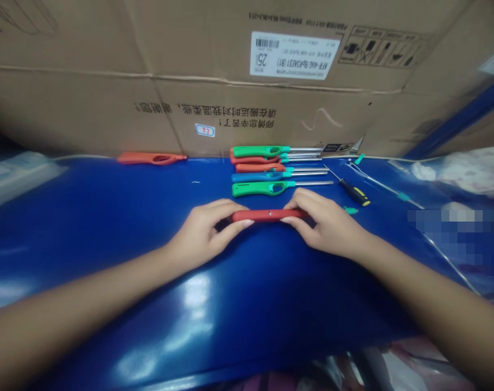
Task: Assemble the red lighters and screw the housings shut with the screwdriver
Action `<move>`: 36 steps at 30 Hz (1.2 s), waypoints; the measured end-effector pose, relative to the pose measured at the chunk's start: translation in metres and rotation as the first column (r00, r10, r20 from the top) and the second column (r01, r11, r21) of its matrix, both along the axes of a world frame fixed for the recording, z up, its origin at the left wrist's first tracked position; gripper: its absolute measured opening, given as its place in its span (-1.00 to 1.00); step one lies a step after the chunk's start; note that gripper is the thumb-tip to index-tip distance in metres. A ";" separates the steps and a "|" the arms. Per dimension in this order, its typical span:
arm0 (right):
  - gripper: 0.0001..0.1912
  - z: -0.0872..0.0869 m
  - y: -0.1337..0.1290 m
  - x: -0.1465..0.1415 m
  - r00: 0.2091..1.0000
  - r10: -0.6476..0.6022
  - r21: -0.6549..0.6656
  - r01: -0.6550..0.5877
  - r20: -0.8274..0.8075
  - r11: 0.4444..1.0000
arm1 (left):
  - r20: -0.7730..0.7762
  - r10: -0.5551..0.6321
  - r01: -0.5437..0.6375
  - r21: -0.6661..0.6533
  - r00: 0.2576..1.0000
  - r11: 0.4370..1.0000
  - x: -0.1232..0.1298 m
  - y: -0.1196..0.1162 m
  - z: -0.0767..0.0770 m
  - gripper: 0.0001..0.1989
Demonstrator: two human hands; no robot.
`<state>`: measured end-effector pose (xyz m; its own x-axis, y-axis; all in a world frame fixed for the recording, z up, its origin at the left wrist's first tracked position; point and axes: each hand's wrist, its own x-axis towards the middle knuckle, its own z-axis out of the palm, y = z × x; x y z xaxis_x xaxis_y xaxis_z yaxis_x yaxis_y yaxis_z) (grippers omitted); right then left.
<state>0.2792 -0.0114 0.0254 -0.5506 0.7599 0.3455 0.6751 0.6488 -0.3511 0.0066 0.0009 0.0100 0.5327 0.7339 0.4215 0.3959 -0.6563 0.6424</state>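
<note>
A red lighter handle [267,215] lies level between my two hands, just above or on the blue table; which of the two I cannot tell. My left hand [208,228] pinches its left end between thumb and fingers. At the other end, my right hand [324,222] grips it the same way and hides that tip. Just beyond, several long-nosed lighters lie side by side, among them a green lighter [253,189] nearest me and a blue lighter [255,177]. An orange lighter handle [149,158], with no metal tube showing, rests farther left.
A large cardboard box [108,114] stands along the back of the blue table [108,217]. To the right are a black-and-yellow screwdriver [354,192], a loose metal tube [377,182] and a small teal part [350,210]. Plastic bags [470,171] sit at the far right.
</note>
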 end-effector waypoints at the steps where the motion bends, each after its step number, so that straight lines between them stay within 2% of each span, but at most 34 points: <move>1: -0.91 0.000 0.000 0.000 1.000 0.003 -0.003 -0.003 0.005 1.000 | 0.002 -0.017 0.017 -0.003 1.000 1.000 0.000 -0.001 0.000 -0.79; 7: -0.86 0.009 0.003 0.007 0.999 0.038 0.010 -0.038 -0.003 0.999 | 0.016 -0.023 0.022 0.027 1.000 0.999 -0.001 -0.003 0.001 -0.80; 13: -0.85 0.018 0.006 0.018 0.991 0.016 0.068 -0.025 0.130 0.997 | 0.019 0.024 -0.025 0.048 1.000 0.999 -0.001 -0.003 0.004 -0.82; 19: -0.80 0.013 0.006 0.017 0.988 0.044 0.183 -0.071 0.148 0.981 | -0.010 0.016 -0.015 0.107 1.000 0.994 -0.001 -0.003 0.005 -0.83; 26: -0.81 0.007 0.013 0.014 0.983 0.057 0.165 -0.086 0.172 0.983 | -0.051 0.091 -0.084 0.130 0.995 0.988 0.001 0.000 0.002 -0.82; 29: -0.79 0.007 0.012 0.012 0.978 0.080 0.167 -0.112 0.190 0.980 | -0.069 0.059 -0.051 0.120 0.996 0.992 0.000 0.001 0.001 -0.79; 32: -0.76 0.009 0.009 0.010 0.970 0.106 0.166 -0.144 0.219 0.976 | -0.089 -0.020 0.029 0.108 0.996 0.994 0.000 0.001 0.000 -0.76; 36: -0.75 0.011 0.007 0.008 0.964 0.117 0.167 -0.159 0.238 0.973 | -0.090 -0.067 0.079 0.145 0.994 0.986 0.000 -0.001 0.001 -0.77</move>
